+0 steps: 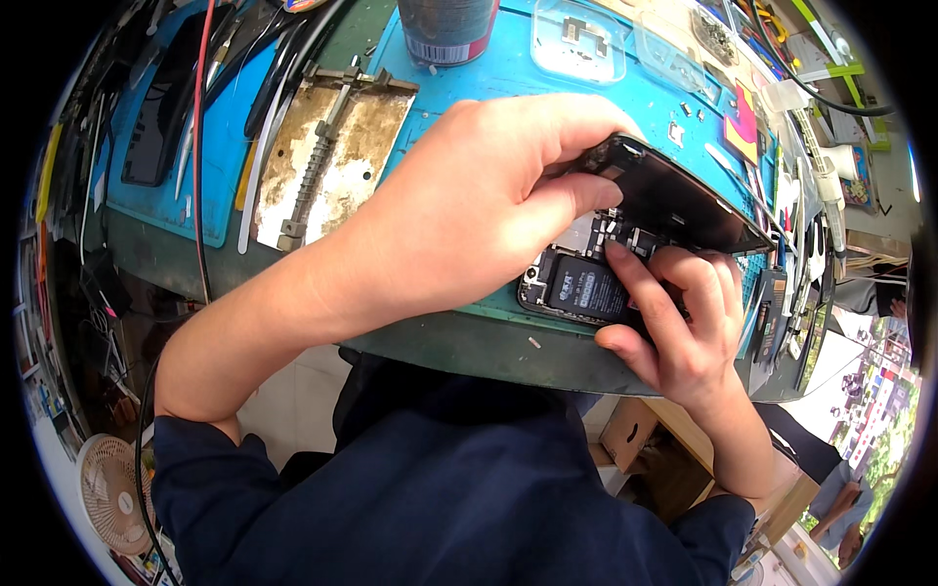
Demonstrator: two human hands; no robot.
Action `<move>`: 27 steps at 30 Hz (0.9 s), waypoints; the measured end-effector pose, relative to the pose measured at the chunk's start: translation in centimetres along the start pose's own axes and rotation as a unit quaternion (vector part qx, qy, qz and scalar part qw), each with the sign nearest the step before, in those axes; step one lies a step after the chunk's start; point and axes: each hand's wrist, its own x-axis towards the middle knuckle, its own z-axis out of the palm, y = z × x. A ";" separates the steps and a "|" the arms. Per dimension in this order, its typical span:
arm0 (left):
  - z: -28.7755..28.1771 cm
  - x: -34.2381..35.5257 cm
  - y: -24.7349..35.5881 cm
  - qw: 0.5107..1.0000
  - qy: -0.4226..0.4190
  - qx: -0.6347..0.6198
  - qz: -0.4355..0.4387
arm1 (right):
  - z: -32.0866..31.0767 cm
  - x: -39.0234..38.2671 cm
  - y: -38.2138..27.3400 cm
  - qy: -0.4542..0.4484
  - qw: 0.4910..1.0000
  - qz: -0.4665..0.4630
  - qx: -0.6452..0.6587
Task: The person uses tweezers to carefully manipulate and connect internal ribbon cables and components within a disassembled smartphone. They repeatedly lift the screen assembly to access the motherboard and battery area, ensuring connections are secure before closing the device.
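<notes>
A person sits at a green table (459,350), and an opened phone body (578,240) lies near its front edge, to the right of the middle, on a blue mat (469,93). The left hand (489,210) is closed on one end of a dark screen (674,195), with the thumb on the inner side and the fingers behind. The screen is raised and tilted above the far side of the body. The right hand (689,313) is half open: its index fingertip reaches the inside parts just beyond a black battery (586,288), the thumb is apart from it, and the other fingers are bent close to the lower side of the screen; whether they touch it, one cannot tell. To the left of the left forearm, a metal holder with a spring (322,161) rests on the table. Farther toward the left edge lies a dark phone (156,127). Toward the far edge stand a round can (447,29) and a clear plastic box (552,61) containing small dark pieces.
</notes>
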 end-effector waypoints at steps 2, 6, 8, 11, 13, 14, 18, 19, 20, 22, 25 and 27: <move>-0.1 0.0 0.0 1.000 -0.002 0.000 -0.002 | 0.0 0.0 0.0 -0.004 1.000 0.001 -0.002; -0.1 0.0 0.1 1.000 -0.005 0.000 -0.013 | -0.1 0.0 0.0 -0.008 1.000 0.000 -0.001; -0.1 0.0 0.2 1.000 -0.004 -0.001 -0.016 | -0.2 0.0 -0.1 -0.011 1.000 0.000 -0.004; -0.1 0.0 0.2 1.000 -0.005 -0.003 -0.016 | -0.3 0.1 -0.1 -0.016 1.000 0.000 -0.005; -0.1 0.0 0.1 1.000 -0.007 -0.006 -0.016 | -0.3 0.1 -0.1 -0.019 1.000 -0.002 -0.008; -0.2 0.0 0.1 1.000 -0.008 -0.006 -0.017 | -0.3 0.1 -0.2 -0.019 1.000 -0.004 -0.012; -0.1 0.1 0.1 1.000 -0.010 -0.005 -0.016 | -0.4 0.1 -0.3 -0.021 0.999 -0.012 -0.032; -0.1 0.0 0.2 1.000 -0.009 -0.003 -0.015 | -0.4 0.2 -0.3 -0.017 0.999 -0.016 -0.035; -0.1 0.0 0.2 1.000 -0.008 -0.002 -0.015 | -0.4 0.2 -0.4 -0.014 0.999 -0.019 -0.038; -0.1 0.0 0.2 1.000 -0.009 0.000 -0.015 | -0.5 0.3 -0.4 -0.010 0.999 -0.025 -0.045; -0.1 0.0 0.4 1.000 -0.006 -0.007 -0.027 | -0.5 0.5 -0.5 -0.011 0.998 -0.036 -0.058; 0.0 -0.1 0.6 1.000 -0.003 0.006 -0.027 | -0.6 0.7 -0.6 -0.013 0.996 -0.045 -0.070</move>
